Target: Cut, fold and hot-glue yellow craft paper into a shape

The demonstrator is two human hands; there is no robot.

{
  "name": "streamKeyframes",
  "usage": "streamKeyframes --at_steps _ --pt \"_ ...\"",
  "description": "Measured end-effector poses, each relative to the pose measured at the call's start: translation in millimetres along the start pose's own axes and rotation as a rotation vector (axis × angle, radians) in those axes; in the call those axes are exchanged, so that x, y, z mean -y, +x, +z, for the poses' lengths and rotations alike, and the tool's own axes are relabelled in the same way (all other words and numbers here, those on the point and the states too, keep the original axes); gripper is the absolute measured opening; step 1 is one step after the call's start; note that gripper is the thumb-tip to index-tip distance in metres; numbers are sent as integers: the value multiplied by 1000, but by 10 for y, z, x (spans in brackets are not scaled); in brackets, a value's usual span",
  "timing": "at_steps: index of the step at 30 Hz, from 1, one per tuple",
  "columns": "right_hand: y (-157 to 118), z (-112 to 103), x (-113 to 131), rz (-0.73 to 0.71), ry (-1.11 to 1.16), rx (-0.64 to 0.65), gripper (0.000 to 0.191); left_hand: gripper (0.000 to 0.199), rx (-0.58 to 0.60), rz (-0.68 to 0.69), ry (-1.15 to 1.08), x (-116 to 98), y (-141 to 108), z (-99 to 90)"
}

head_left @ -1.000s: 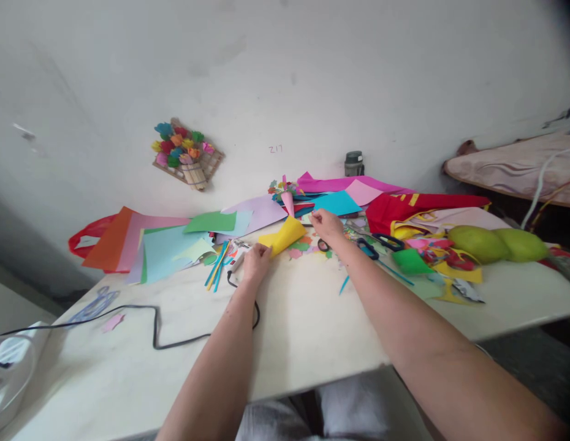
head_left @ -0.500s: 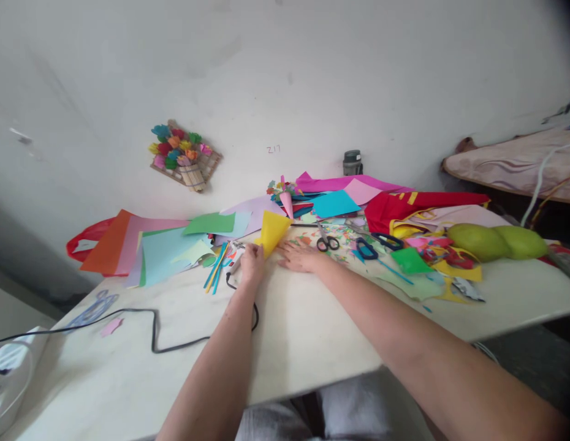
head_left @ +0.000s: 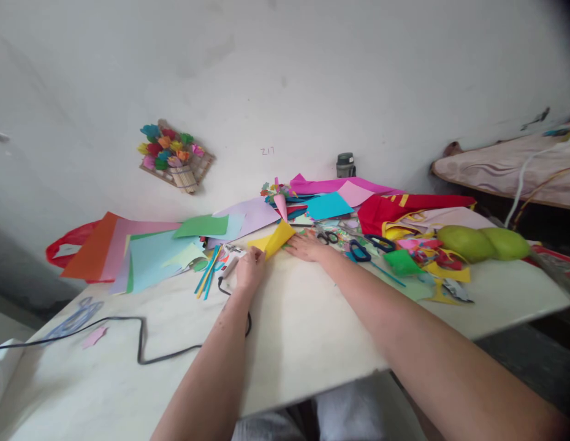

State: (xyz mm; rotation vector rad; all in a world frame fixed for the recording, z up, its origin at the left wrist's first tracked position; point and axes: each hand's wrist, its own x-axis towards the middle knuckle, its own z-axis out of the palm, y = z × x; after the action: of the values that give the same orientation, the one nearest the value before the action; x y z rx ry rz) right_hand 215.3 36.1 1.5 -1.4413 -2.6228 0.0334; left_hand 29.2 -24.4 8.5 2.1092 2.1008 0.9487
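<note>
Yellow paper (head_left: 279, 238), smooth, curled, flaring cone-like

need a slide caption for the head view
Left hand holds a folded yellow paper sheet; right hand lies beside it, near small multicoloured paper scraps.

- Yellow paper (head_left: 280, 237)
- Blue and yellow strips (head_left: 206, 275)
- Orange sheet (head_left: 94, 250), table's (head_left: 307, 343) far left corner
- Red cloth (head_left: 377, 211) with yellow stripes, far edge
- Yellow-green fruit (head_left: 466, 243), right edge
- Black cable (head_left: 141, 343)
</note>
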Motion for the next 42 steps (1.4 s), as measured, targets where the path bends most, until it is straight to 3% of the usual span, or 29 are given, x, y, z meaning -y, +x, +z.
streamKeyframes --at_steps 5,10,12,14,17,20,23,28,37,42 --pt "59 61 -128 76 13 -57 44 20 71 125 49 15 -26 -20" --pt "1 18 -323 253 79 -265 43 16 101 279 115 13 -44 -29" --pt "-67 -49 -357 238 101 -344 53 15 123 299 136 -3 -47 -40" --pt "-140 -113 -341 182 120 -392 52 14 132 307 135 -19 -48 -49" --pt "-233 -153 -227 101 136 -383 34 12 128 303 109 -29 -48 -50" --pt "-286 -117 -71 -43 123 -400 30 9 122 291 82 -23 -45 -37" --pt "-296 -68 38 -126 68 -316 23 8 118 288 58 -9 -45 -25" --pt "-288 -60 84 -107 33 -260 16 11 137 276 32 -1 -57 -32" --pt "-309 -47 125 -117 264 -251 8 9 143 397 -73 36 -6 69" --pt "-295 -38 163 -100 203 -225 10 7 141 376 -103 30 -12 74"
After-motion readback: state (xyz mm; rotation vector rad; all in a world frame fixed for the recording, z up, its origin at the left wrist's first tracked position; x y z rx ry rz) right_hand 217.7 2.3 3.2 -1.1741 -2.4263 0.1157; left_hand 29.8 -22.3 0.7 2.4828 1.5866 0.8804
